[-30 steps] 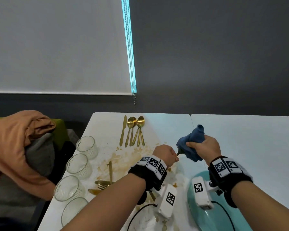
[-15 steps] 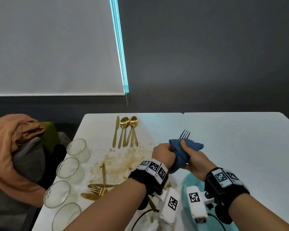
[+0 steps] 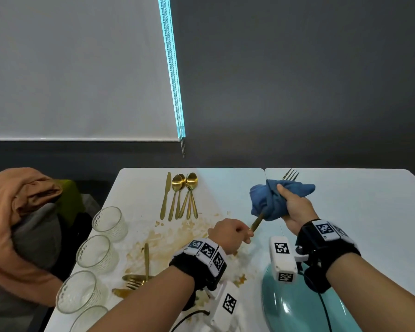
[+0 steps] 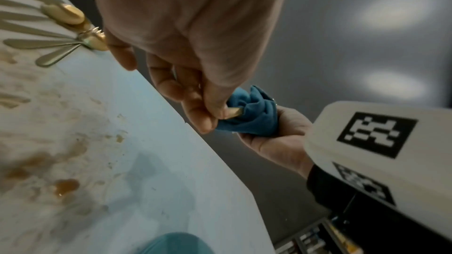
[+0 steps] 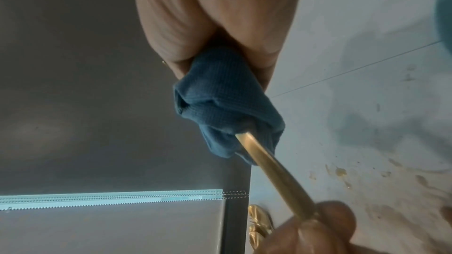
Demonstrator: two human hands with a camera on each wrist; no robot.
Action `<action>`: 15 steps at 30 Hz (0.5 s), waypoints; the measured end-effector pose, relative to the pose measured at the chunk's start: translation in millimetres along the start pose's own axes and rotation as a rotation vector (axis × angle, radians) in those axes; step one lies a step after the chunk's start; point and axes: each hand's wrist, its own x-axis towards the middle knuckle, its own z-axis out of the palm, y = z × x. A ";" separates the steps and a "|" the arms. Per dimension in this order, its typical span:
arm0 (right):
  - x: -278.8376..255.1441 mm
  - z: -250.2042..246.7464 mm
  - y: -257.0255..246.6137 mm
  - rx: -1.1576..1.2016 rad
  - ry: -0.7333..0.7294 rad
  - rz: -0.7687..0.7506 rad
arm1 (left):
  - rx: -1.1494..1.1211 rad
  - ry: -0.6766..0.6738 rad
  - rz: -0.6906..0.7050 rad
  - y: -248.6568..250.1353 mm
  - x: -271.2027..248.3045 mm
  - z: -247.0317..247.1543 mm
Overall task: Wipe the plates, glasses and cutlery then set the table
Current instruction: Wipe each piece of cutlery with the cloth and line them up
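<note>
1. The middle of the gold fork (image 3: 290,174) is hidden inside the bunched blue cloth (image 3: 271,200); only its tines at the upper right and its handle end at the lower left show in the head view.
2. In the left wrist view the fork handle (image 4: 233,112) shows only as a short stub, and the stained table (image 4: 73,142) there is blurred.
3. The teal plate (image 3: 297,307) is cut off by the bottom edge of the head view and partly covered by the right wrist camera.
4. Of the 4 glasses (image 3: 109,220) down the left of the table, the lowest is cut off at the bottom edge.
5. The fork's long axis runs diagonally, from lower left to upper right, tines pointing away toward the dark wall.
6. The left hand (image 3: 230,234) has its fingertips curled, pinching the handle end between thumb and fingers.
7. The right hand (image 3: 295,207) is closed in a fist around the cloth, which wraps the fork's shaft.
8. Fork and cloth are held above the seam between the 2 white tabletops, right of centre in the head view.
9. A row of clean gold cutlery (image 3: 180,195) lies near the table's far edge, upper centre; dirty cutlery (image 3: 137,280) lies on the brown smears at lower left.
10. The right tabletop (image 3: 369,200) shows bare surface beyond the hands.
</note>
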 end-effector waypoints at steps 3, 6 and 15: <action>8.0 6.5 2.6 -0.012 -0.020 0.008 | -0.055 0.020 -0.010 0.3 6.3 0.3; 10.3 13.7 17.1 -0.100 -0.064 0.040 | -0.135 0.109 0.028 5.6 10.2 -3.6; 16.2 16.8 39.2 -0.439 -0.187 0.075 | -0.155 0.016 0.026 -5.8 29.0 -1.7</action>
